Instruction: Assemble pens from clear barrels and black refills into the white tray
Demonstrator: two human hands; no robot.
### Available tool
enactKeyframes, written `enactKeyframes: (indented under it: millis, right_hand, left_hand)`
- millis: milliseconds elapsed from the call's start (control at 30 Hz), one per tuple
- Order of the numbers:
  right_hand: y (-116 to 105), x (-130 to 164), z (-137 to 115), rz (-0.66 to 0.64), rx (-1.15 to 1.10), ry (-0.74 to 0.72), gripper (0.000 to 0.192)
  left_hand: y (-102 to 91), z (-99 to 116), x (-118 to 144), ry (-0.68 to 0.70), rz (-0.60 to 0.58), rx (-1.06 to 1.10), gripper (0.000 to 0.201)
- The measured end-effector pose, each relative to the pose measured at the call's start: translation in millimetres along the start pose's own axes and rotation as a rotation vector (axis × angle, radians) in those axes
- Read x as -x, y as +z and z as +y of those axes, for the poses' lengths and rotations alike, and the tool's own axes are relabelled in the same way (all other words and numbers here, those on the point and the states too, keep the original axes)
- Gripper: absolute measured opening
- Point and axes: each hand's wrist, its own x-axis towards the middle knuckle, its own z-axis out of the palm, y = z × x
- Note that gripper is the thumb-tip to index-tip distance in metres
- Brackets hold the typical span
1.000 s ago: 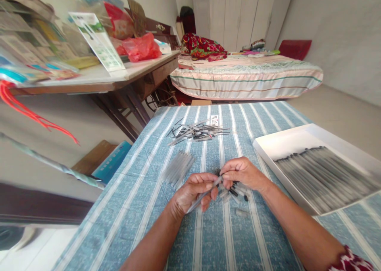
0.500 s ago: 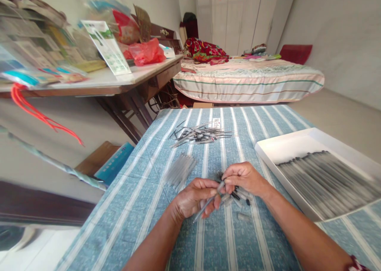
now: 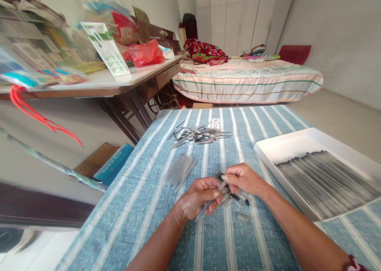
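A slim grey translucent pen (image 3: 203,210) slants between my hands over the striped cloth. My left hand (image 3: 198,197) is closed round its barrel, thumb on top. At the pen's upper end, my right hand (image 3: 245,177) pinches with thumb and fingertips; whether a cap is there is too small to tell. Under and beside the fingers lies a loose heap of clear and black pen caps (image 3: 235,198), partly hidden, with one clear piece (image 3: 243,216) apart from it. Left of my hands is a row of clear pen barrels (image 3: 180,170). Farther back lie scattered thin refills (image 3: 199,134).
On the right stands a white box (image 3: 284,146) holding many dark-tipped pens (image 3: 324,179) side by side. The table (image 3: 143,207) wears a blue striped cloth. A cluttered desk (image 3: 139,74) is at the left, with a bed (image 3: 247,80) beyond.
Both hands have stayed over the caps, still on the pen. My left hand has shifted very slightly right, towards my right fingertips.
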Motion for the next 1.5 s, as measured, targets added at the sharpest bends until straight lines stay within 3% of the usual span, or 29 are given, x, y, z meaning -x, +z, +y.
enactKeyframes:
  millis: [133, 400, 567, 733, 867, 1033, 1167, 1300, 1433, 1500]
  right_hand:
    - [-1.1, -0.8, 2.5, 0.006, 0.101, -0.013, 0.053]
    - [-9.9, 1.4, -2.3, -0.034, -0.068, -0.012, 0.032]
    - [-6.7, 1.3, -2.0, -0.013, 0.073, 0.032, 0.045]
    - [-5.6, 0.9, -0.9, -0.049, -0.012, 0.017, 0.035]
    - [-4.4, 0.4, -0.7, -0.026, 0.061, 0.078, 0.047]
    - [-4.8, -0.1, -1.9, -0.031, 0.01, 0.043, 0.036]
    - [-4.4, -0.1, -2.8, -0.002, 0.085, 0.117, 0.047]
    - [-4.6, 0.2, -2.5, -0.024, 0.039, 0.052, 0.036]
    - [-4.3, 0.3, -3.1, -0.001, 0.09, 0.113, 0.046]
    - [-4.5, 0.2, -3.6, -0.004, 0.068, 0.107, 0.043]
  left_hand:
    - [-0.5, -0.7, -0.4, -0.005, -0.005, -0.008, 0.018]
    - [-2.1, 2.8, -0.2, 0.002, 0.003, -0.017, 0.02]
    - [0.1, 3.0, -0.3, -0.002, 0.007, -0.029, 0.019]
    - [-0.6, 2.5, -0.8, -0.007, 0.008, -0.035, 0.018]
    - [-1.7, 1.5, -1.0, -0.002, 0.015, -0.024, 0.018]
    - [-1.9, 1.4, -1.2, -0.008, 0.015, -0.033, 0.017]
    - [-1.8, 1.0, -0.9, -0.009, 0.018, -0.023, 0.019]
    - [-0.8, 1.2, -0.7, 0.001, 0.025, -0.026, 0.019]
    - [0.9, 2.0, -0.6, 0.004, 0.029, -0.023, 0.018]
    - [1.3, 2.3, -0.6, 0.002, 0.035, -0.02, 0.018]
